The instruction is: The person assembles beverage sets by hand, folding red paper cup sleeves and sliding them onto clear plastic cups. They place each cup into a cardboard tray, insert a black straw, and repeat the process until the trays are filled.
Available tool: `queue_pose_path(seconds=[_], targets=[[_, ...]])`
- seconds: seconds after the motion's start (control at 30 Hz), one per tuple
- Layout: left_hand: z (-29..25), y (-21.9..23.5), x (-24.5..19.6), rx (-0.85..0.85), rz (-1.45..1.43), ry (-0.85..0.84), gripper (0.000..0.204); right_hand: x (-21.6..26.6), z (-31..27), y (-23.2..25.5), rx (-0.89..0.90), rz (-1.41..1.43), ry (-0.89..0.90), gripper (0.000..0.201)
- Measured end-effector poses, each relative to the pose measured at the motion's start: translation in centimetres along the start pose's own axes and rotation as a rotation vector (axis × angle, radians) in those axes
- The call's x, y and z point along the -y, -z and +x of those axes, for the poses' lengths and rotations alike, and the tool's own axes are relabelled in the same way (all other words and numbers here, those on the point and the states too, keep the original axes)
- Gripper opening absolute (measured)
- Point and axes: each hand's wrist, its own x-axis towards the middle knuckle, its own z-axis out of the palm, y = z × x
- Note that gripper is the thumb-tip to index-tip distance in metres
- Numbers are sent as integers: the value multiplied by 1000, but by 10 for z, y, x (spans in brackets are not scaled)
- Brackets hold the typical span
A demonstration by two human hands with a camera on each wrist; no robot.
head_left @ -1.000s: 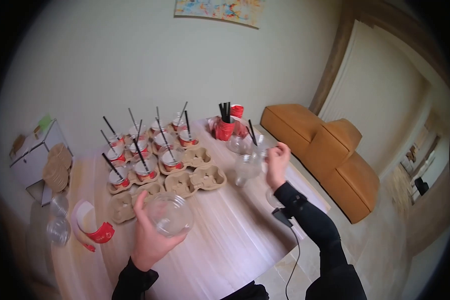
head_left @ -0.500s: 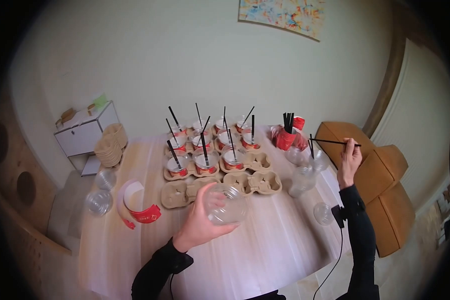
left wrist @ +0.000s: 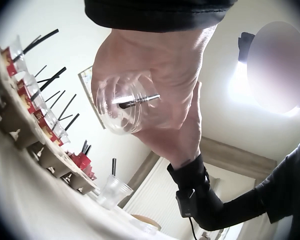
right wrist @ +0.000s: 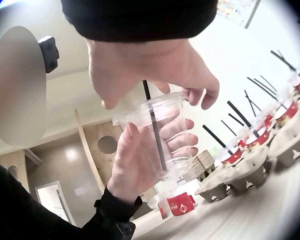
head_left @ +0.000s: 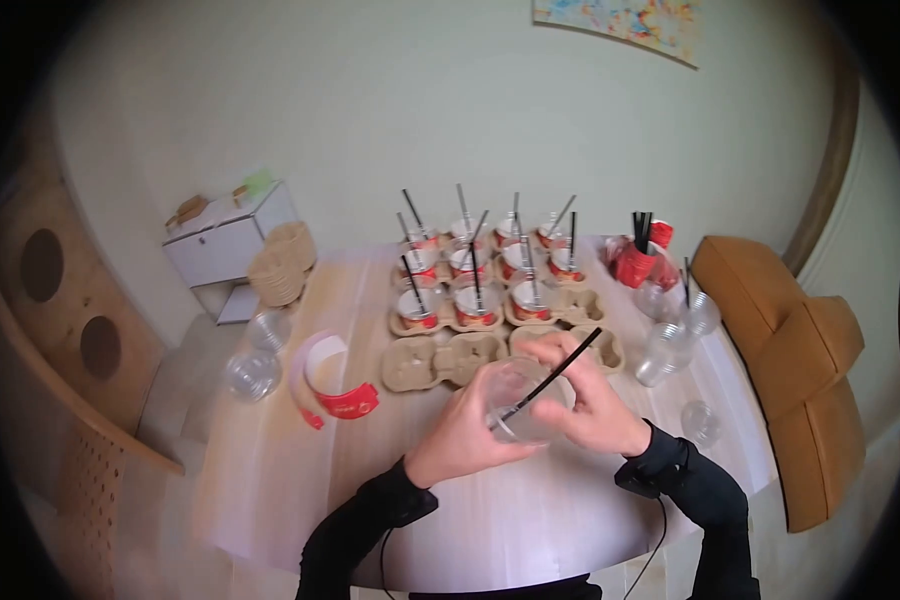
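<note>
A clear plastic cup (head_left: 510,380) is gripped by my left hand (head_left: 460,437), thumb on the near side. One black straw (head_left: 573,358) slants up out of it. My right hand (head_left: 600,408) is spread over the cup's mouth. In the right wrist view, that hand (right wrist: 145,65) is above the cup (right wrist: 179,120), some fingertips touching its rim, and the straw (right wrist: 156,132) runs down inside near the base. The left wrist view shows the cup's base (left wrist: 122,112) pointing at the camera, with the left hand (left wrist: 155,60) round its side.
Brown carriers (head_left: 410,362) hold several red-banded cups with straws. At the right are a red straw holder (head_left: 633,267), stacked clear cups (head_left: 660,355) and a clear lid-like piece (head_left: 700,424). Left are red-and-white sleeves (head_left: 348,402), clear pieces (head_left: 253,374) and stacked carriers (head_left: 277,275).
My right hand has taken a black straw at the right and brought it left to the cup; the straw now stands in it. The head view has swung right, then left wall items came in.
</note>
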Motion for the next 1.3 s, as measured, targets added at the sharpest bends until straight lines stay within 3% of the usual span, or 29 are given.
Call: queue_pose_path(seconds=[0.03,0.07,0.17,0.27,0.33,0.4,0.53,0.6,0.63,0.7,0.73,0.83,0.9,0.97,1.03,1.1,1.17,1.23,1.3], targets=[[-4,2,5,-16,16,15,94,-2,1,-9,-39,-125,117,66],[-10,1,11,-9,6,10,95,-5,-1,-11,109,-86,21,103],[-28,11,18,52,57,9,98,-6,-6,-33,195,-103,-66,103],[-52,48,13,125,339,91,86,-19,-6,-42,260,-110,-27,103],[-62,87,39,116,672,90,55,-21,-5,-46,310,-139,18,103],[-63,125,63,4,807,150,29,-18,-8,-51,501,-183,-65,107],[-69,173,95,69,1131,154,15,-32,-15,-67,455,-159,90,110],[-71,190,108,277,1105,378,8,-28,-10,-53,416,-149,127,111],[-74,197,108,280,1116,378,8,-24,-7,-43,408,-144,133,111],[-77,209,106,95,692,548,14,-18,-3,-19,315,-51,-2,112],[-74,214,98,97,700,546,14,-18,-3,-11,313,-29,-81,111],[-65,227,72,31,710,440,23,-19,-2,6,207,73,-89,108],[-61,232,55,-126,557,451,29,-17,0,10,145,123,-86,104],[-57,235,50,-149,496,348,25,-18,0,11,79,177,-82,100],[-50,233,44,-413,412,332,22,-20,2,7,-36,219,-45,84],[-40,223,40,-438,409,299,16,-19,7,1,-88,171,32,77],[-22,174,9,-565,81,88,16,-10,13,-7,-124,119,96,69],[-12,139,-6,-527,76,55,20,7,22,-16,-237,-23,328,63],[-1,101,-21,-545,-51,-13,18,19,30,-28,-287,-52,369,62]])
